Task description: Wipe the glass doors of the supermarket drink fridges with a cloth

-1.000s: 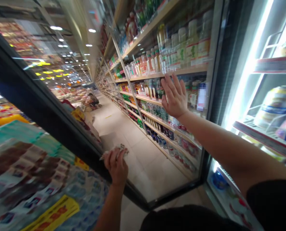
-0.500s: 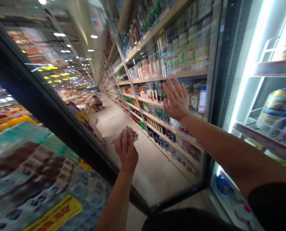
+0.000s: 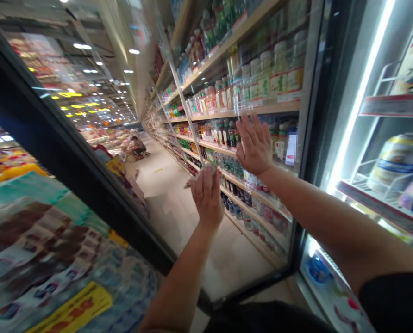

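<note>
A glass cooler door (image 3: pixel 178 231) stands swung open in front of me, its black frame running from upper left to the bottom middle. My right hand (image 3: pixel 256 145) lies flat on the inside of the glass with its fingers spread. My left hand (image 3: pixel 208 194) presses a crumpled cloth (image 3: pixel 196 178) against the glass, a little lower and to the left of the right hand. Through the glass I see a long aisle of drink bottles on wooden shelves (image 3: pixel 248 108).
The lit cooler interior (image 3: pixel 397 152) is at the right, with cans and cartons on wire racks. Stacked packs of bottled water with a yellow label (image 3: pixel 67 273) fill the lower left. Far down the aisle a person (image 3: pixel 137 147) crouches by the floor.
My left hand has slid the cloth up and to the right across the glass, from near the door's lower frame to just beside my right hand. The right hand stays flat.
</note>
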The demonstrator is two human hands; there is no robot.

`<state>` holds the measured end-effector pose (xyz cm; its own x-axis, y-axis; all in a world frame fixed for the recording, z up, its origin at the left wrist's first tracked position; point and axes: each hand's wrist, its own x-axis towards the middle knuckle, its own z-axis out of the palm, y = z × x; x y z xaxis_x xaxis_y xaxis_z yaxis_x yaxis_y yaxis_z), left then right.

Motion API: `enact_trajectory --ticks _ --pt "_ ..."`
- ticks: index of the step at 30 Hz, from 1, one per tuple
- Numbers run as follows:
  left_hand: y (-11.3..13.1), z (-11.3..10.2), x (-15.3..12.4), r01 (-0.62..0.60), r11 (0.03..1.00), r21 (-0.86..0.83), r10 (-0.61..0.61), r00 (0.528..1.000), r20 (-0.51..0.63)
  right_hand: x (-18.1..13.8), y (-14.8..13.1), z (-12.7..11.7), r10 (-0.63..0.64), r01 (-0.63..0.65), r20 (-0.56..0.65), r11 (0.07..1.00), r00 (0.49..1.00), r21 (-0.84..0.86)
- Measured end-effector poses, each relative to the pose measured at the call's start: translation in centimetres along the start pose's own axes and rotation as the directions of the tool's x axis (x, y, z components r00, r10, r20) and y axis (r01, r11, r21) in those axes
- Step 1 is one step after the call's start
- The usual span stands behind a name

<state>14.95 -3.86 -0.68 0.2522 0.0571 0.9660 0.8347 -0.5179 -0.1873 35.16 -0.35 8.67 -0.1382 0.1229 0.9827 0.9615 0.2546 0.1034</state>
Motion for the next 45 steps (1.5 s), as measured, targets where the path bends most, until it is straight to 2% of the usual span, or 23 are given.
enact_trajectory --ticks 4,9,11,12,13,15,17,22,26,28,30,32,35,40,45 --pt "1.3 0.8 -0.8 -0.169 0.985 -0.037 0.172 0.981 0.086 0.0 -0.1 0.0 0.0 0.0 0.009 1.0 1.0 -0.014" --pt "1.8 1.4 1.9 -0.091 0.995 -0.029 0.091 0.996 0.021 0.0 -0.2 0.1 0.018 -0.018 0.004 1.0 1.0 0.007" --pt "2.6 1.9 1.4 -0.088 0.995 -0.049 0.089 0.996 0.026 0.1 -0.2 0.1 0.018 -0.018 0.013 1.0 1.0 0.022" --pt "3.1 2.2 0.6 -0.122 0.99 -0.071 0.126 0.991 0.053 0.1 -0.1 0.1 0.018 -0.019 0.019 0.999 1.0 0.032" --pt "3.7 2.5 -0.5 -0.18 0.978 -0.102 0.189 0.977 0.093 0.1 -0.1 0.1 0.019 -0.02 0.02 0.999 1.0 0.042" --pt "4.5 3.1 -2.5 -0.307 0.936 -0.171 0.337 0.923 0.187 0.1 -0.2 0.0 0.017 -0.017 0.01 0.999 1.0 0.052" --pt "4.7 3.4 -3.9 -0.365 0.908 -0.207 0.409 0.881 0.24 0.1 -0.2 -0.1 0.024 -0.025 0.008 0.998 1.0 0.05" --pt "3.2 1.9 -6.1 -0.301 0.935 -0.188 0.344 0.897 0.277 0.1 -0.2 -0.1 0.024 -0.023 -0.017 0.999 1.0 0.035" --pt "1.9 -0.5 -8.8 -0.343 0.917 -0.204 0.39 0.879 0.274 0.0 0.0 -0.1 0.014 -0.013 -0.017 0.999 1.0 0.039" --pt "0.9 -1.4 -9.2 -0.348 0.914 -0.21 0.397 0.874 0.28 0.0 0.0 -0.1 0.019 -0.019 0.003 0.998 1.0 0.052" --pt "-0.3 -2.1 -9.0 -0.3 0.936 -0.182 0.342 0.894 0.288 -0.1 0.0 -0.1 0.005 -0.004 -0.02 0.999 1.0 0.046" --pt "-1.5 -2.4 -8.9 -0.198 0.973 -0.117 0.222 0.94 0.26 -0.1 0.1 0.0 -0.019 0.02 -0.054 1.0 0.998 0.02" --pt "-2.3 -3.0 -10.7 -0.095 0.994 -0.06 0.105 0.974 0.202 -0.1 0.2 0.1 -0.037 0.037 -0.067 0.999 0.997 -0.005" --pt "-2.7 -4.7 -15.2 -0.194 0.972 -0.136 0.225 0.933 0.279 -0.1 0.1 -0.1 -0.043 0.042 -0.056 0.999 0.998 -0.013" --pt "-6.2 -6.3 -15.8 -0.102 0.995 -0.02 0.104 0.959 0.263 -0.1 0.0 -0.2 -0.023 0.024 -0.033 1.0 0.999 0.007"
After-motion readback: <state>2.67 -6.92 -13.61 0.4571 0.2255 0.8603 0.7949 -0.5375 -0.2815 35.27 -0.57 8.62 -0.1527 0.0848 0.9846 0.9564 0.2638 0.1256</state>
